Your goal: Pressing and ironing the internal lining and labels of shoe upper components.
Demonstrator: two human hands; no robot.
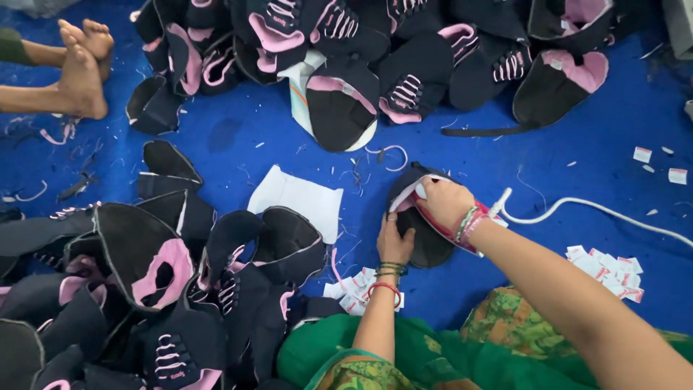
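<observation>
My right hand (442, 204) grips a red and white clothes iron (433, 220) and presses it onto a black fabric shoe piece (432, 247) lying on the blue floor (231, 137). My left hand (394, 242) rests flat on the near left edge of that same piece, fingers together, holding it down. The iron's white cord (577, 206) runs off to the right. Bangles circle both wrists.
Heaps of black and pink shoe pieces lie at the left (144, 289) and along the top (375, 58). A white sheet (296, 198) lies left of the iron. Small white labels (606, 267) are scattered at right. Another person's bare feet (83, 65) rest at top left.
</observation>
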